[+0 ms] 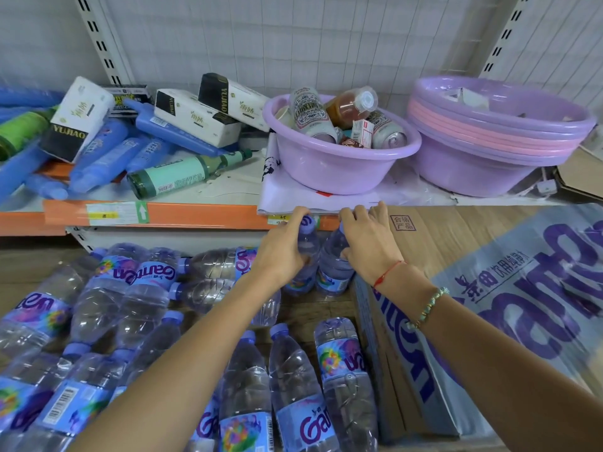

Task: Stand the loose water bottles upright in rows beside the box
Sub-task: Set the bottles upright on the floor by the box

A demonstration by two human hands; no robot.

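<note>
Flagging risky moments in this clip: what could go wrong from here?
The left hand and right hand each grip an upright clear plastic water bottle right under the orange shelf edge; lifting could knock the caps against it. Loose bottles lying on the floor crowd the left forearm, so a sweep back might roll them or topple the standing pair.

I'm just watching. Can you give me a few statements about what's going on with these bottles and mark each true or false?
1. Each hand grips an upright bottle. True: left hand, right hand.
2. Those two bottles stand beside the cardboard box. True.
3. All the water bottles already stand upright. False: many loose bottles lie on their sides.
4. The lilac basin on the shelf is empty. False: it holds cans and a bottle.
</note>
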